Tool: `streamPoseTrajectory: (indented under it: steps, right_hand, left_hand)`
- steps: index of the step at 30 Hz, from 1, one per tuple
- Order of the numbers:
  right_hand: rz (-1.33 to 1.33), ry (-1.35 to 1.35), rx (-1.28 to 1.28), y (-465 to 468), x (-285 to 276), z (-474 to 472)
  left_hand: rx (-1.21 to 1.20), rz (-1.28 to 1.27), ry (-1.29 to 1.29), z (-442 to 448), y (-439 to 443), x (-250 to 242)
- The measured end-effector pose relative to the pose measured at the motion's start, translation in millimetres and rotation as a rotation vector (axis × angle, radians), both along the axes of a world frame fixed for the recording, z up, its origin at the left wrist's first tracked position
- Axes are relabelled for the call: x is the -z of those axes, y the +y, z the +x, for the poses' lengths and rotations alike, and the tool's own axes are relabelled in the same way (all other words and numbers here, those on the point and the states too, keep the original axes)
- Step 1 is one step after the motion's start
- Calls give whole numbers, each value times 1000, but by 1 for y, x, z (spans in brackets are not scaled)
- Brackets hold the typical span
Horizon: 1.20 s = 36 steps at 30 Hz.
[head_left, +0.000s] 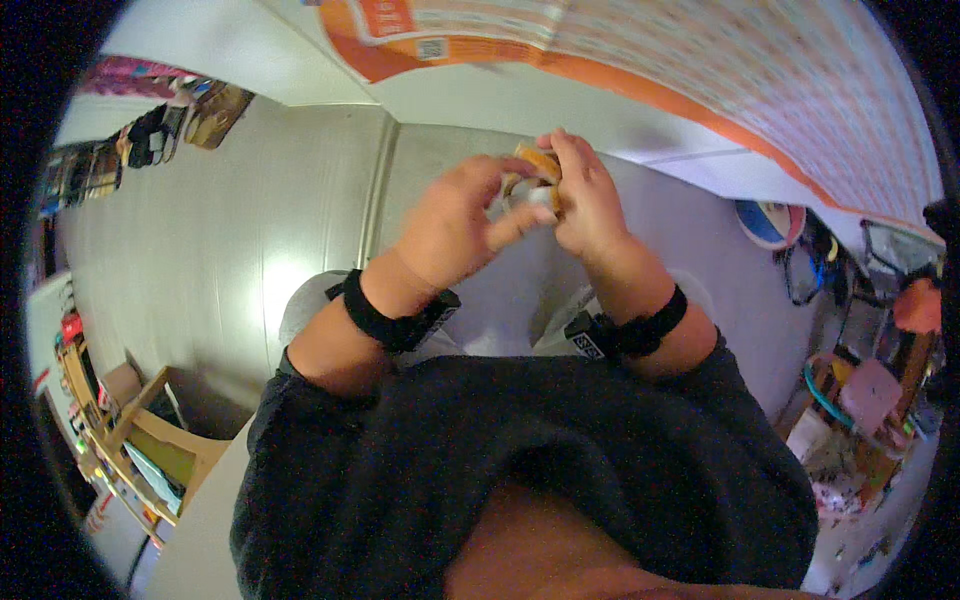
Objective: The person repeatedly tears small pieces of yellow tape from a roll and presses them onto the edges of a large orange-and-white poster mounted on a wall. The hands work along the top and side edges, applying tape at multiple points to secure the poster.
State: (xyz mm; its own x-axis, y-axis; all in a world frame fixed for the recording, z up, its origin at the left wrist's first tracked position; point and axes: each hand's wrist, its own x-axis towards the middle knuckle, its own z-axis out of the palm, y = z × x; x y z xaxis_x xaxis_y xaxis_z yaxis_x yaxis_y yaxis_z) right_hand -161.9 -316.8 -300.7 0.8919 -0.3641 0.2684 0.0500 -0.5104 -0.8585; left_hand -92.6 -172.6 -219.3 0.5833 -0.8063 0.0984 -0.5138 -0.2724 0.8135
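Both hands are raised close together near the wall. My right hand [589, 195] holds a small orange-and-white object [541, 163], perhaps a roll or packet; blur keeps its kind from being settled. My left hand [465, 214] curls around the object's left side, its thumb reaching across below towards my right hand. Something whitish shows between the hands; whether it is part of the same object I cannot tell. Each wrist wears a black strap with a small patterned block.
A large orange-edged printed sheet [637, 79] hangs on the wall ahead. At right stand a round red, white and blue object [772, 223] and a cluttered shelf. Wooden furniture [202, 450] is at lower left; a brown box [217, 116] and bags are at upper left.
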Motion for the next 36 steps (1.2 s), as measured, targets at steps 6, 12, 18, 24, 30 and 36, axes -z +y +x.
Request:
streamPoseTrajectory:
  steps: [6,12,18,24,30,36]
  right_hand:
    - [857,289,-92,14,-6,12]
    - [1419,355,-378,14,-24,26]
    - [1099,306,-699,11,-44,31]
    - [349,114,-542,13,-50,34]
    - [450,133,-502,13,-51,31]
    - [738,79,-447,16,-51,36]
  left_hand:
    - [5,68,-115,-2,3,10]
    - [-186,151,215,14,25,15]
    - [-241,-47,420,30,44,11]
    - [-240,-205,547,39,41,7]
    - [-112,-106,340,49,43,0]
    - [-13,-109,383,52,40,7]
